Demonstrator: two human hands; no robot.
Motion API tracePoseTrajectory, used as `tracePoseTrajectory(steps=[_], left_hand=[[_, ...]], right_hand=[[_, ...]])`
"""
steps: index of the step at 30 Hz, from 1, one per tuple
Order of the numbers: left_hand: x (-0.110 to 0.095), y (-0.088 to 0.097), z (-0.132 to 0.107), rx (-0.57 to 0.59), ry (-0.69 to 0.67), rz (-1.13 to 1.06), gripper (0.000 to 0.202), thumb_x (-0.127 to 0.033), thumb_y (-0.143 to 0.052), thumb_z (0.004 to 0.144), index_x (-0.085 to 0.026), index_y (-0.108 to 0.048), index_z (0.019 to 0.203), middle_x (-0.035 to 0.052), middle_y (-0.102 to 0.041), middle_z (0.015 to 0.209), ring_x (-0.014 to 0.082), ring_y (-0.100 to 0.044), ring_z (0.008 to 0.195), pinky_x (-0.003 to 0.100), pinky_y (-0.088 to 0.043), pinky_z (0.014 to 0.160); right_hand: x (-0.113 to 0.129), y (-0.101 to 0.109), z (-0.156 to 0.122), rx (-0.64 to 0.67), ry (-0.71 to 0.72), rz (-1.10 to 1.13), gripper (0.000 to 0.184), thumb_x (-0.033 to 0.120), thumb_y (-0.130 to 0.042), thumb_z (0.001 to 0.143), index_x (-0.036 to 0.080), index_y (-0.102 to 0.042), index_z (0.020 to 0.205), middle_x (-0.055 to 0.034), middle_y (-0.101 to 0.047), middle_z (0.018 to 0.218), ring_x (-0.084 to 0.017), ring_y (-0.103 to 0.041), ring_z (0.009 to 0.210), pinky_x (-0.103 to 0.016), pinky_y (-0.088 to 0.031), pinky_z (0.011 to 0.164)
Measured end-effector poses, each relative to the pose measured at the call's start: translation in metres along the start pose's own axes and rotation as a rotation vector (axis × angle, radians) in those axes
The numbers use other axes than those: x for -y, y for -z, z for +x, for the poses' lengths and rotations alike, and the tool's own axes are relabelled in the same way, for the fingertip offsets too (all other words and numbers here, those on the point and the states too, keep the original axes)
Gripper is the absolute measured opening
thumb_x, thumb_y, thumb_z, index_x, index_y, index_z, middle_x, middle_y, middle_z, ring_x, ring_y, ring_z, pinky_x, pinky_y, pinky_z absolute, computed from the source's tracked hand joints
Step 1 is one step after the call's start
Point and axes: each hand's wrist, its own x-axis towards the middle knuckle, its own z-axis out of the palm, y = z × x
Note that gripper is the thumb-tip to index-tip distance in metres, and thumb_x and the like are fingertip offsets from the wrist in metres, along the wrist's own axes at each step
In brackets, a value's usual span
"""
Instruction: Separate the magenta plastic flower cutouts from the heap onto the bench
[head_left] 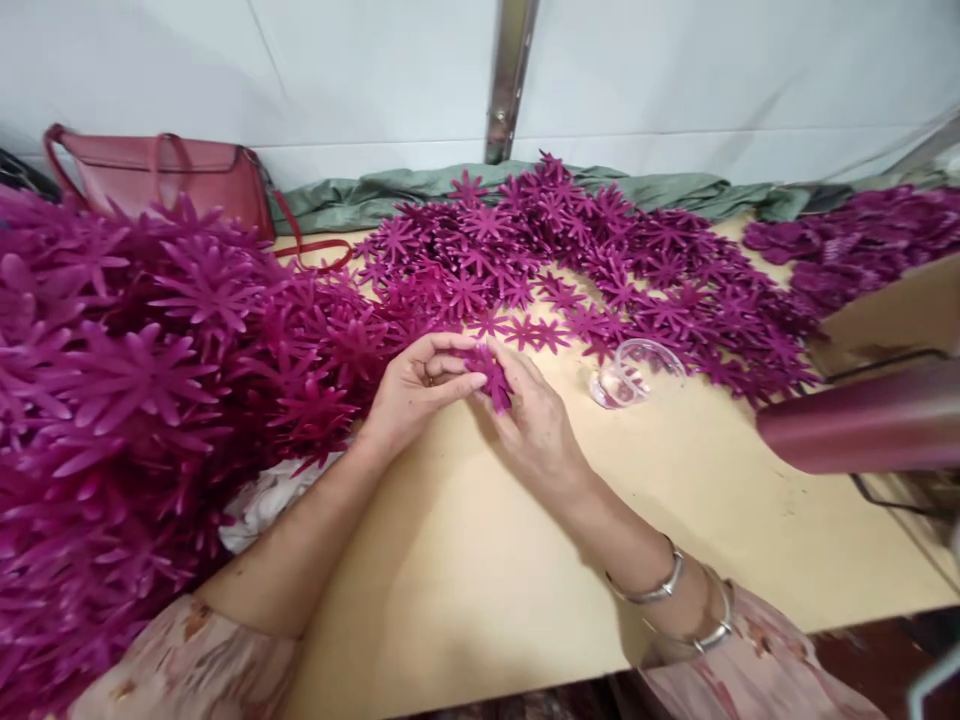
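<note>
Left edge of tabletop [465, 580]: large heap of purple flower pieces [97, 400]; red handbag [172, 180] behind it, at far left corner. Mid-tabletop: left hand [409, 390] pinching one purple piece [493, 382], thumb against fingers; right hand [536, 420] pinching the same piece from its right. Clear plastic container [619, 385] beyond; pink cylinder [862, 415] at right edge. Step, judged: two-handed fingertip work on one piece. Next move likely calls for light, steady pinches, lobes uncreased.

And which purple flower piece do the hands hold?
The bunched piece between left hand and right hand; the other pieces lie unheld, beyond or beside them.
</note>
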Motion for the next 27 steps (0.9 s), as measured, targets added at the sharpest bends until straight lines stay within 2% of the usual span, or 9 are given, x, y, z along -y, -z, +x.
tracePoseTrajectory(steps=[2,6,10,13,17,22,24,25,27], left_hand=[[0.001,0.000,0.000,0.003,0.012,-0.018,0.044,-0.030,-0.095,0.070,-0.017,-0.071,0.106,-0.0029,-0.074,0.074,0.0117,-0.071,0.068,0.023,-0.059,0.073],[0.003,-0.001,0.000,-0.008,0.012,-0.034,0.043,-0.029,-0.095,0.070,-0.017,-0.072,0.105,-0.0036,-0.073,0.076,0.0091,-0.067,0.063,0.020,-0.055,0.064],[0.004,0.000,0.002,0.027,-0.028,-0.022,0.040,-0.030,-0.094,0.072,-0.018,-0.075,0.105,-0.0006,-0.077,0.082,0.0113,-0.071,0.075,0.022,-0.056,0.076],[0.004,0.001,0.002,0.072,-0.067,0.022,0.036,-0.032,-0.092,0.076,-0.019,-0.077,0.106,0.0002,-0.077,0.085,0.0129,-0.072,0.081,0.025,-0.056,0.082],[0.005,0.003,0.001,0.109,-0.055,0.061,0.031,-0.034,-0.088,0.081,-0.019,-0.079,0.107,0.0021,-0.078,0.089,0.0142,-0.072,0.083,0.027,-0.057,0.083],[0.005,0.003,0.002,0.082,-0.026,0.027,0.030,-0.031,-0.089,0.079,-0.018,-0.079,0.103,0.0023,-0.078,0.090,0.0129,-0.071,0.084,0.024,-0.057,0.083],[0.004,0.003,0.002,0.058,-0.024,-0.008,0.034,-0.030,-0.091,0.076,-0.018,-0.077,0.104,0.0002,-0.075,0.086,0.0111,-0.069,0.078,0.022,-0.056,0.077],[0.003,0.002,0.002,0.048,-0.018,-0.023,0.036,-0.030,-0.092,0.075,-0.019,-0.076,0.106,-0.0007,-0.074,0.085,0.0104,-0.068,0.075,0.021,-0.055,0.074],[0.001,0.002,0.002,0.039,0.007,-0.042,0.040,-0.030,-0.092,0.075,-0.020,-0.074,0.109,-0.0015,-0.072,0.084,0.0100,-0.067,0.071,0.021,-0.055,0.070]], right_hand=[[-0.001,0.002,-0.001,0.011,-0.025,0.024,0.053,0.032,-0.061,0.102,0.024,-0.048,0.152,-0.0158,-0.067,0.136,-0.029,-0.067,0.127,-0.050,-0.057,0.109],[0.002,0.006,-0.003,0.024,-0.041,-0.041,0.061,0.039,-0.067,0.098,0.016,-0.047,0.151,-0.0201,-0.065,0.137,-0.032,-0.064,0.127,-0.052,-0.055,0.107],[0.006,0.007,-0.004,0.092,-0.109,-0.065,0.034,0.027,-0.048,0.106,0.015,-0.053,0.138,-0.0161,-0.073,0.122,-0.028,-0.072,0.108,-0.041,-0.057,0.092],[0.009,0.009,-0.003,0.159,-0.128,-0.213,0.026,0.030,-0.039,0.110,0.016,-0.060,0.115,-0.0098,-0.075,0.088,-0.026,-0.070,0.076,-0.035,-0.049,0.071],[0.012,0.012,0.000,0.213,-0.053,-0.443,0.042,0.038,-0.030,0.113,0.018,-0.062,0.096,-0.0059,-0.068,0.068,-0.023,-0.060,0.061,-0.035,-0.037,0.068],[0.008,0.017,0.003,0.232,-0.056,-0.415,0.034,0.035,-0.042,0.110,0.019,-0.066,0.094,-0.0074,-0.072,0.078,-0.023,-0.062,0.072,-0.037,-0.039,0.073],[0.005,0.018,0.003,0.182,-0.078,-0.300,0.023,0.038,-0.057,0.104,0.019,-0.067,0.111,-0.0108,-0.075,0.098,-0.027,-0.067,0.091,-0.040,-0.047,0.082],[0.003,0.017,0.002,0.136,-0.082,-0.232,0.034,0.040,-0.066,0.099,0.019,-0.064,0.125,-0.0138,-0.074,0.114,-0.030,-0.067,0.104,-0.043,-0.050,0.089],[0.003,0.016,0.002,0.038,-0.107,-0.071,0.077,0.045,-0.082,0.086,0.020,-0.047,0.150,-0.0190,-0.061,0.143,-0.033,-0.060,0.127,-0.049,-0.052,0.101]])
